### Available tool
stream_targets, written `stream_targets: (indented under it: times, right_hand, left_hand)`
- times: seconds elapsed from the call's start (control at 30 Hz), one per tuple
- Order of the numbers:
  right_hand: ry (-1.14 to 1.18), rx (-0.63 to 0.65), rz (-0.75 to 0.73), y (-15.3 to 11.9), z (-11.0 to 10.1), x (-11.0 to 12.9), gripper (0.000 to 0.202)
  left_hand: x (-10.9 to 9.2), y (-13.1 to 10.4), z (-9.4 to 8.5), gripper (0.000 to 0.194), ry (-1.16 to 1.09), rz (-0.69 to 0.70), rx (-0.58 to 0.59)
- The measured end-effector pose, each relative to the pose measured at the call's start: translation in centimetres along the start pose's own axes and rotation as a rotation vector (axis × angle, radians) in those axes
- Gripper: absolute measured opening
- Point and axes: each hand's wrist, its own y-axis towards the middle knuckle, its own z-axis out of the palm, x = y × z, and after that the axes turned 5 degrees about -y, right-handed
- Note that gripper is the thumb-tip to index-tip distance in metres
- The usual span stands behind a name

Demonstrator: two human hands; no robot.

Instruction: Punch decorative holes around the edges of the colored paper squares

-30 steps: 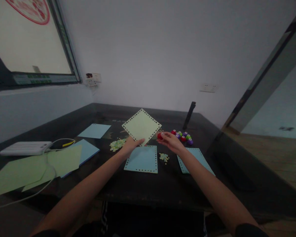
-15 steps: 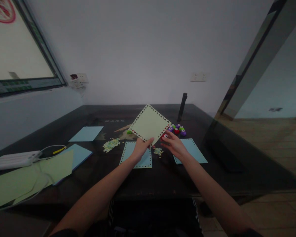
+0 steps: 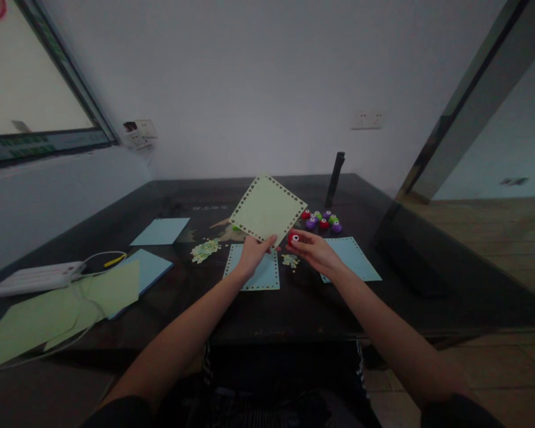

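Observation:
My left hand (image 3: 253,254) pinches the lower corner of a pale green paper sheet (image 3: 267,211), held up and tilted with a row of small punched holes along its edges. My right hand (image 3: 314,249) has its fingers closed round a small red craft punch (image 3: 293,238) with a white spot, close to the sheet's lower right edge. Whether the punch touches the paper, I cannot tell. Below my left hand lies a light blue sheet (image 3: 261,276) with holes round its edge. Another blue sheet (image 3: 354,260), partly behind my right hand, also has edge holes.
Several red, purple and green punches (image 3: 323,223) cluster behind my right hand. Punched paper bits (image 3: 205,250) form a pile at left, with a smaller pile (image 3: 290,260) between my hands. Green sheets (image 3: 49,315), a white power strip (image 3: 40,278) and a black upright object (image 3: 335,178) surround the work.
The red punch has turned in my right hand and my fingers have closed more around it. The view has tipped slightly downward; my left hand keeps its hold on the green sheet.

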Motion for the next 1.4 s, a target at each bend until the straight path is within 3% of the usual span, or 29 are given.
stream_targets:
  times: [0.37,1.4]
  right_hand:
    - [-0.039,-0.043,-0.027,-0.6,0.7,0.6,0.026]
    - [-0.064,-0.036,-0.014,-1.0,1.0,0.6,0.035]
  left_hand:
    - [0.1,-0.1,-0.1,0.024,0.080,0.019,-0.031]
    - [-0.2,0.0,-0.2,0.025,0.171,0.114,-0.013]
